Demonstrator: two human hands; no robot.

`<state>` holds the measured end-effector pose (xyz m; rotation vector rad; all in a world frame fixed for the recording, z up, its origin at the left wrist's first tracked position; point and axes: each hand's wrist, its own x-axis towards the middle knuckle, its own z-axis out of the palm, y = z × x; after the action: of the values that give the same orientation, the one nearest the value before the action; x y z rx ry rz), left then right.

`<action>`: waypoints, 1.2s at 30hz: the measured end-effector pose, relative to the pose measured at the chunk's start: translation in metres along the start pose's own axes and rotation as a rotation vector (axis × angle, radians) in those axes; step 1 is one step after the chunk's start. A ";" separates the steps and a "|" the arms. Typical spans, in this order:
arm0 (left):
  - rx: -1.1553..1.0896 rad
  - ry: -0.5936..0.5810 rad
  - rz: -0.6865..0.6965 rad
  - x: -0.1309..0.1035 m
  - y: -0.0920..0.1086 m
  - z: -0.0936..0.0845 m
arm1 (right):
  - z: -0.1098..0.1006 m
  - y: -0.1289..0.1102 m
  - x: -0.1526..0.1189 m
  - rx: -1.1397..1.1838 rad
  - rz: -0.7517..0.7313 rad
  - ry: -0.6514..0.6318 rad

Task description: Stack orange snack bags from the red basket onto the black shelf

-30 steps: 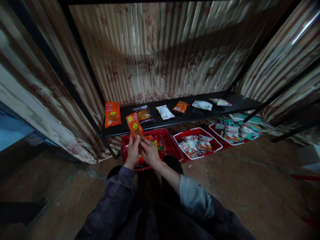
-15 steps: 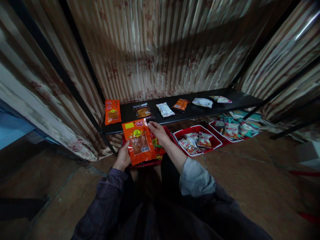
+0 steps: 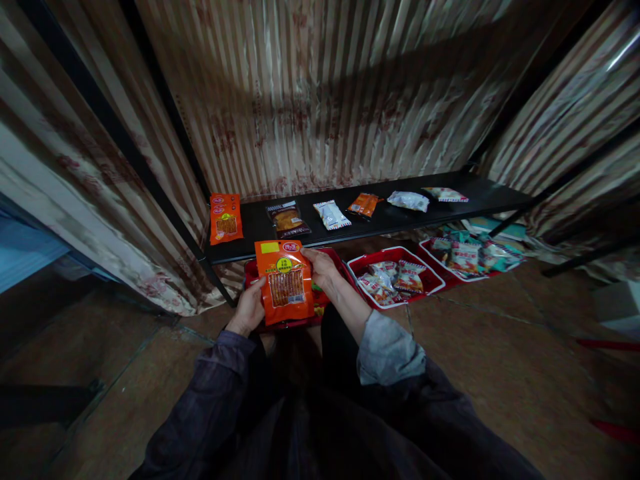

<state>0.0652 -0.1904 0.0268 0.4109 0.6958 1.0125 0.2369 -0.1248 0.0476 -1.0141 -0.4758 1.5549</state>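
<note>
Between my hands is an orange snack packet with a clear window showing brown sticks. My left hand grips its left edge, and my right hand is closed on its upper right edge. Beneath the packet stands a red basket, mostly covered, with some colourful packets inside. A similar orange packet lies at the left end of the black shelf. Beside it on the shelf is a dark packet with brown food.
Farther right along the shelf lie a white packet, a small orange packet and two more pale packets. Red baskets with white rims hold several packets on the floor. Black posts and striped curtains enclose the shelf.
My right hand has gone from loosely touching the packet's upper corner to gripping its right edge. The packet has shifted slightly right and sits more upright; the view has moved a little.
</note>
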 end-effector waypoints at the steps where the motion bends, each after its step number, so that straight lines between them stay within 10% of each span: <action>1: 0.000 0.004 0.015 0.001 0.004 0.001 | -0.001 0.000 0.000 0.001 0.001 0.000; 8: 0.059 0.218 0.335 0.015 0.023 0.012 | -0.005 0.005 -0.001 -0.035 0.023 -0.032; 20: -0.166 0.435 0.217 0.042 0.039 -0.003 | -0.036 0.013 -0.028 -0.146 0.268 -0.428; 29: -0.094 0.406 0.149 0.049 0.060 0.000 | -0.048 0.036 -0.048 -0.131 0.129 -0.438; 36: -0.058 0.127 0.150 0.024 0.056 0.002 | -0.042 0.044 -0.045 -0.005 0.096 -0.318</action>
<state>0.0402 -0.1421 0.0545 0.3544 0.7556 1.2059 0.2431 -0.1881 0.0063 -0.8043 -0.6583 1.8127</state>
